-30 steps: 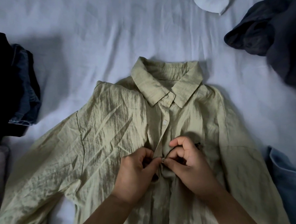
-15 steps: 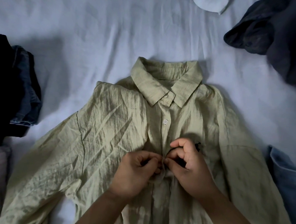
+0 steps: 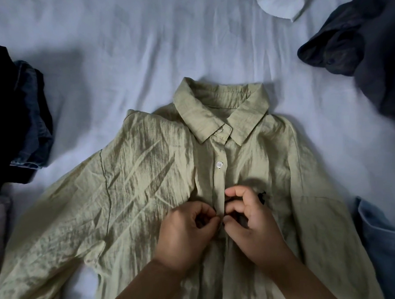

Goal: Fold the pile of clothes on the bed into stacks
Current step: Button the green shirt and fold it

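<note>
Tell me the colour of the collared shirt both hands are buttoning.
Pale olive green, plain and crinkled. The head view shows the shirt best.

The bed [image 3: 141,49] is covered by a pale bluish-white sheet [image 3: 210,57], which fills the view from edge to edge. The sheet is wrinkled, with soft creases running across its far middle and darker shadow towards its left edge.
</note>
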The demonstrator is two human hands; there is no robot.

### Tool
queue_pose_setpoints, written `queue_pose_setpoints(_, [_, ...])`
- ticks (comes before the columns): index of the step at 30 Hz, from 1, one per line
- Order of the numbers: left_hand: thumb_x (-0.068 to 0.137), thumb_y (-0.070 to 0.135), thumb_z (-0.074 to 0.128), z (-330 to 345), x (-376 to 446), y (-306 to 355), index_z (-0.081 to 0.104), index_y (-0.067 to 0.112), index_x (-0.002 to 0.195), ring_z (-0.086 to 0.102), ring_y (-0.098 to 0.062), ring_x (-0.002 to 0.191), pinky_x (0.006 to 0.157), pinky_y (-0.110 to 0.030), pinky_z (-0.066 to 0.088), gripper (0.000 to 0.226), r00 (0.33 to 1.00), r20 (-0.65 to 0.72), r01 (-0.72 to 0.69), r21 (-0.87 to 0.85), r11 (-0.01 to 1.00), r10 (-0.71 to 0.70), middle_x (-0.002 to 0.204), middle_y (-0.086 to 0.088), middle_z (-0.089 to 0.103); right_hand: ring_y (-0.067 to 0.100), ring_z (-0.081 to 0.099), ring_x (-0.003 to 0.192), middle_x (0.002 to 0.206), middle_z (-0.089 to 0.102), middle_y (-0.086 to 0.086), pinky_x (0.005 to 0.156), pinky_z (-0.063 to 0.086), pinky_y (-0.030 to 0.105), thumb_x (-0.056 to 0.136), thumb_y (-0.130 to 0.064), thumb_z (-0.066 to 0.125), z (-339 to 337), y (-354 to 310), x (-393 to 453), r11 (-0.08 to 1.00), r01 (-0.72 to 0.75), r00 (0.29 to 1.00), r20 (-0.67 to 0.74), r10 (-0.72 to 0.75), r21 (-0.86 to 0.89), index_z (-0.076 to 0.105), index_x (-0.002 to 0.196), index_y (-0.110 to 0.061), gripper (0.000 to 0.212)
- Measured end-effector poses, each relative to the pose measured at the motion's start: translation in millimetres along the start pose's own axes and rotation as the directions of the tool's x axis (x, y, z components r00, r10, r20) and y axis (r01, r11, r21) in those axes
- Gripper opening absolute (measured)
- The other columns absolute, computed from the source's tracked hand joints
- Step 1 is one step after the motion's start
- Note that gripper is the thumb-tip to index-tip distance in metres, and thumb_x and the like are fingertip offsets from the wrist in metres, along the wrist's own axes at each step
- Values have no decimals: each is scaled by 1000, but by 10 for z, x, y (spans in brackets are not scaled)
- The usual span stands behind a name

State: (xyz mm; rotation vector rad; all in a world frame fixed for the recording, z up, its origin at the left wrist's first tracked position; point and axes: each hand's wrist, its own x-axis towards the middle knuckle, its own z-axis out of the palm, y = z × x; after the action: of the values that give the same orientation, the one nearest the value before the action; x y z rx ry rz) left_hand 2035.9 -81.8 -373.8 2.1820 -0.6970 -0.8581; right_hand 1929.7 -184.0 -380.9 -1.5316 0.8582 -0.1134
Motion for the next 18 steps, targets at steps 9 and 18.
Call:
queue_pose_setpoints(9, [78, 38, 58, 116, -66, -121, 63, 27, 77, 58, -2, 63, 52, -24, 47, 13, 968, -120, -201, 163, 966, 222, 73, 14, 61, 14, 58, 65, 76, 62, -1, 63, 44, 21, 84, -5, 61, 80, 74, 46, 999, 35, 997, -75, -35, -2, 47, 100, -30, 32])
queue_pose_setpoints(18, [82, 26, 69, -98, 102, 44, 66, 28, 69, 55, -2, 58, 62, -26, 47, 13, 974, 212, 81, -7, 997, -77, 64, 11, 63, 2, 59, 88, 91, 64, -8, 76, 40, 5, 85, -23, 52, 155, 163, -80, 945, 180, 966, -130, -221, -273, 38, 120, -40, 41])
